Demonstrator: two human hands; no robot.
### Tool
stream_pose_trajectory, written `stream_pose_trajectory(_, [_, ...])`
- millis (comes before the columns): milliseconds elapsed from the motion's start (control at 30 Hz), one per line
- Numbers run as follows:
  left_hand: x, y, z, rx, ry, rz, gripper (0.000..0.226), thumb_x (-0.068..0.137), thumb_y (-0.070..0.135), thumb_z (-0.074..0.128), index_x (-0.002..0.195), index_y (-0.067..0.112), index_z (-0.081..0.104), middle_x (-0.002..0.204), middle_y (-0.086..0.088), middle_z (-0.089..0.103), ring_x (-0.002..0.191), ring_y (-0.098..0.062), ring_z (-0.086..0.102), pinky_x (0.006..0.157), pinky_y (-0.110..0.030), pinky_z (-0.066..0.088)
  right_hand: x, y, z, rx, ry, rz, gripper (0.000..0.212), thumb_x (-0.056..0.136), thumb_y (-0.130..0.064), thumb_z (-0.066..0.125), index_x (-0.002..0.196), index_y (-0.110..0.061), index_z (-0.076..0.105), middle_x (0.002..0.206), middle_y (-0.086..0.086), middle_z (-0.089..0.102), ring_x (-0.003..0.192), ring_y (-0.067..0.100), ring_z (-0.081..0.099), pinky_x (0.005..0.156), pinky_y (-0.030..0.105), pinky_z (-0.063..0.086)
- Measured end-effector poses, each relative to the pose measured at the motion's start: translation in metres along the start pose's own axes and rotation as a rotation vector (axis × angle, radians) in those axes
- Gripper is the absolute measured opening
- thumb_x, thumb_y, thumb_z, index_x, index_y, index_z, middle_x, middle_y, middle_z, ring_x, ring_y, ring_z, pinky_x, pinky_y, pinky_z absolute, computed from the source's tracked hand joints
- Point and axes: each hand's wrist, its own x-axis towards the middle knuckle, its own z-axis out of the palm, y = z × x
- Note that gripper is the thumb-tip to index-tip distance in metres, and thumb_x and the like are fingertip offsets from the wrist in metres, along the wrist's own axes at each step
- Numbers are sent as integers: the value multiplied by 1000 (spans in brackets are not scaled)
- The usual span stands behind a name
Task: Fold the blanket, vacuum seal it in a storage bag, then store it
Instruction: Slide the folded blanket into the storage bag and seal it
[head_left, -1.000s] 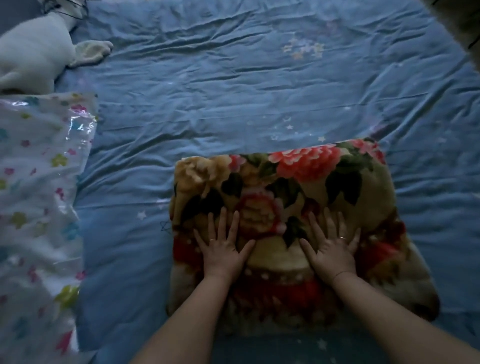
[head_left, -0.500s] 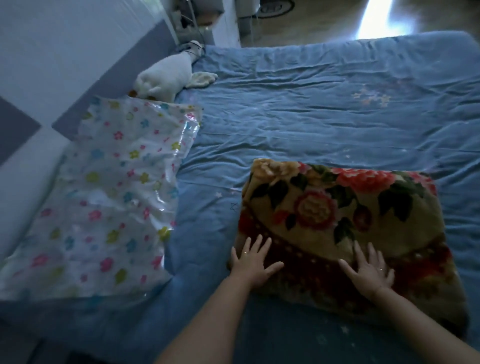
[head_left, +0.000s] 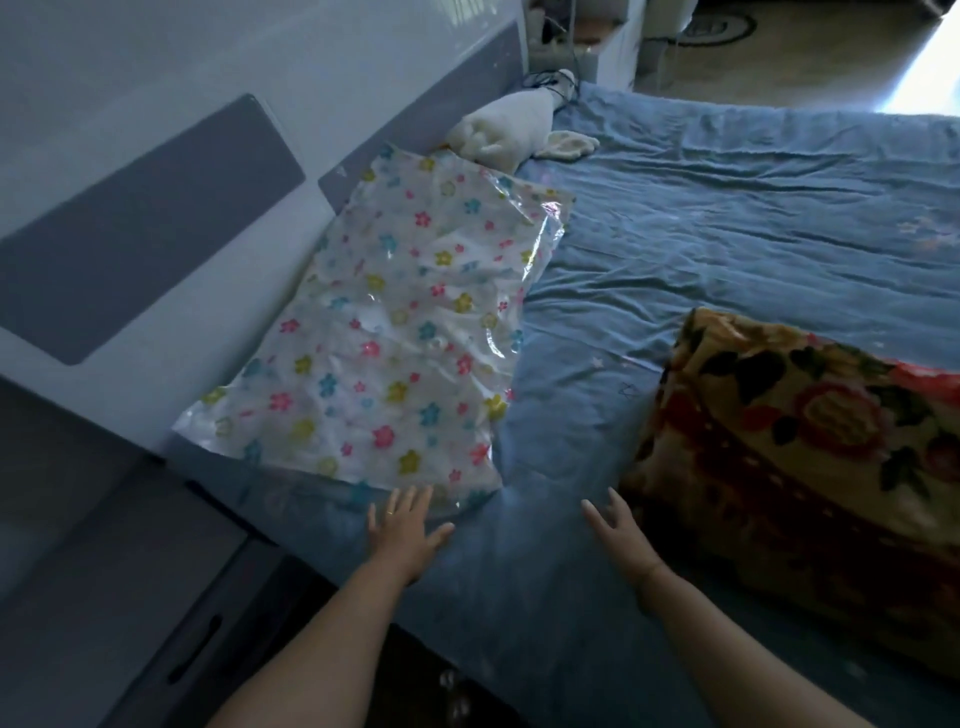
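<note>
The folded blanket (head_left: 810, 447), tan with red flowers and dark leaves, lies on the blue bed at the right. A clear storage bag (head_left: 395, 332) printed with small coloured flowers lies flat at the left, partly leaning on the headboard. My left hand (head_left: 405, 530) hovers with fingers spread at the bag's near edge, fingertips just reaching it. My right hand (head_left: 621, 535) is open over the bedsheet between the bag and the blanket, holding nothing.
The blue wrinkled bedsheet (head_left: 727, 218) covers the bed. A white plush toy (head_left: 498, 130) lies by the grey padded headboard (head_left: 156, 218). A dark nightstand with a drawer handle (head_left: 197, 649) stands at the lower left beside the bed.
Both hands left the blanket and moved left toward the storage bag. The view swung left, so the blanket now sits at the right edge.
</note>
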Motion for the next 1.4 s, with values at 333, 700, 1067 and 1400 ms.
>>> stream_pose_trajectory(333, [63,-141,-3,-51,-101,11,72,98,57,37,156,27,5,164,2,3,151,-19,-2,120,-47,-3,69,-3,178,359,21,321,100,73,-56,68,149,-16,18,99,2,51,79,14,53,62,27,43])
stream_pose_trajectory(700, [109,-162,20,27,-106,73,75,98,48,45,156,24,3,164,0,-2,151,-19,-7,121,-45,-6,123,-24,233,925,68,603,60,93,-41,54,141,-11,35,137,5,49,133,20,42,114,39,28])
stream_pose_trajectory(1067, [142,-100,-3,166,2,159,91,92,50,56,155,22,-4,164,-4,-9,151,-24,-11,119,-45,-10,164,-90,117,1036,154,186,23,80,-31,71,69,-13,63,47,-4,61,38,5,54,34,13,38])
stream_pose_trajectory(1400, [153,-38,-7,242,28,201,92,94,46,56,155,20,-7,164,-6,-9,151,-24,-9,119,-45,-8,180,-102,-3,999,478,190,22,95,-26,55,81,-9,57,43,-4,60,36,4,57,39,17,47])
